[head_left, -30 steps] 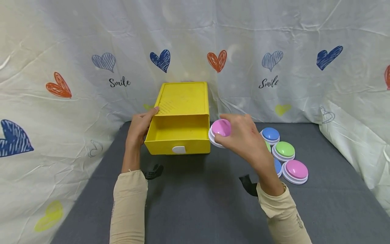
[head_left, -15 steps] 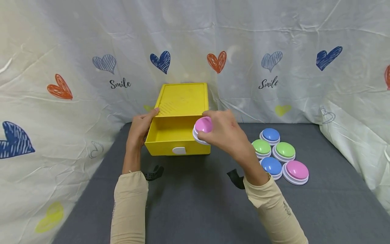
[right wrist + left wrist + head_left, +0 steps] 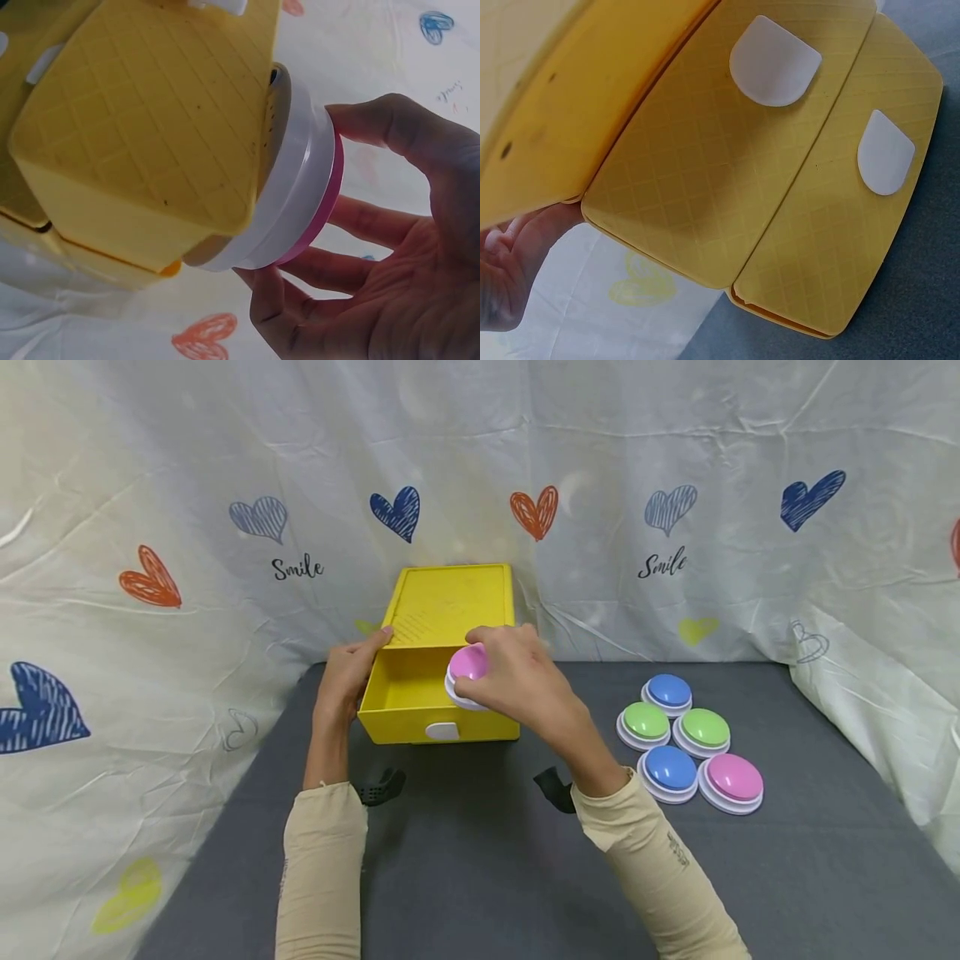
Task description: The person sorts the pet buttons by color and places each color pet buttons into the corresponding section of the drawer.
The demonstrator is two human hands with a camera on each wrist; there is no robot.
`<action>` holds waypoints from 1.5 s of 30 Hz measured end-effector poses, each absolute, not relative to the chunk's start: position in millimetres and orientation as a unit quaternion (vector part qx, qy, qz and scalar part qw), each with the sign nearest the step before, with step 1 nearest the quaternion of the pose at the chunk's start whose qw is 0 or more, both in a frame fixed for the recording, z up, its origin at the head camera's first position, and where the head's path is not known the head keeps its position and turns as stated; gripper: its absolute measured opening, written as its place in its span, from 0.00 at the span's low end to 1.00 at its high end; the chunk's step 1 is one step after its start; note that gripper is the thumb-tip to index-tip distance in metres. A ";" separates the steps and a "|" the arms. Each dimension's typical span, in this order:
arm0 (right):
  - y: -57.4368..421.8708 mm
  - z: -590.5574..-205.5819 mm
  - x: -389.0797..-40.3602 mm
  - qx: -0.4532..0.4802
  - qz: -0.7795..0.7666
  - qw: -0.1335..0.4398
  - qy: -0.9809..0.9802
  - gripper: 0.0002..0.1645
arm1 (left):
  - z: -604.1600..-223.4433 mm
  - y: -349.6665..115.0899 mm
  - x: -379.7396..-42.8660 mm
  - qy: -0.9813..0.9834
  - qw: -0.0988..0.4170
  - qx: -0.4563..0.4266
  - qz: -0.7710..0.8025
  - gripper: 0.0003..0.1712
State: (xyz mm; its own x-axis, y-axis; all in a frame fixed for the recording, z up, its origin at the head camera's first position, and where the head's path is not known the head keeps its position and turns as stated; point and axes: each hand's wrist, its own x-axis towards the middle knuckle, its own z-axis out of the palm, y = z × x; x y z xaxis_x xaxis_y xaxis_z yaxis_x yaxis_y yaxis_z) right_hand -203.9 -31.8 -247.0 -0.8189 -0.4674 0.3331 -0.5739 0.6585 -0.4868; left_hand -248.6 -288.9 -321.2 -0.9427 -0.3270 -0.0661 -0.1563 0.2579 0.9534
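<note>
My right hand [image 3: 525, 681] pinches a round push button [image 3: 469, 662] by its white rim, between thumb and fingers. Its pink dome faces up and toward me, tilted, above the right part of a pulled-out drawer [image 3: 397, 725]. The right wrist view shows the button's white base [image 3: 289, 187] close to the drawer's side. That drawer is the top one of a yellow drawer cabinet [image 3: 453, 602]; its visible inner part holds nothing. My left hand [image 3: 347, 675] grips the cabinet's left side, thumb on the top edge. Lower drawer fronts [image 3: 697, 172] with white tabs appear in the left wrist view.
Right of the cabinet, several push buttons stand grouped on the dark grey cloth [image 3: 480, 860]: two blue [image 3: 670, 768], two green [image 3: 705, 727] and one pink [image 3: 734, 777]. Behind the cabinet hangs a white curtain [image 3: 585, 443] printed with hearts.
My right hand has carried the pink push button leftward, from beside the cabinet to above the drawer. The grouped buttons have come into fuller view. My left hand has kept its grip.
</note>
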 end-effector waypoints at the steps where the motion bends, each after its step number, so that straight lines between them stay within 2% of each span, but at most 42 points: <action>1: -33.6 -246.8 -205.3 0.290 0.295 0.091 -0.906 0.27 | -321.0 -289.0 -248.5 -0.789 0.073 0.153 -0.591 0.45; 9: -54.6 -250.2 -216.6 0.308 0.299 0.087 -0.899 0.27 | -321.4 -289.6 -248.3 -0.792 0.073 0.159 -0.585 0.43; 17: -78.3 -255.9 -223.7 0.331 0.266 0.098 -0.900 0.18 | -320.9 -289.1 -249.6 -0.784 0.065 0.174 -0.592 0.44; 29: -104.8 -266.7 -218.2 0.371 0.283 0.088 -0.880 0.11 | -322.7 -291.5 -245.9 -0.784 0.082 0.167 -0.592 0.33; 38: -121.1 -271.7 -221.5 0.372 0.257 0.067 -0.889 0.17 | -323.7 -291.1 -248.0 -0.779 0.095 0.155 -0.600 0.33; 45: -124.6 -276.2 -226.8 0.410 0.245 0.048 -0.877 0.20 | -323.0 -292.7 -246.7 -0.775 0.096 0.165 -0.602 0.33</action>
State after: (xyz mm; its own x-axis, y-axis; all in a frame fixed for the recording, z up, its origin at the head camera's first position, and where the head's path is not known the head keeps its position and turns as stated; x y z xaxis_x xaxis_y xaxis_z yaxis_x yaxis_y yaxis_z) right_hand -226.8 -124.6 -276.2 -0.6589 -0.6962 0.2848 -0.7431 0.5440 -0.3897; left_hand -246.7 -292.7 -323.0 -0.9275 -0.3704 -0.0498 -0.1401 0.2210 0.9651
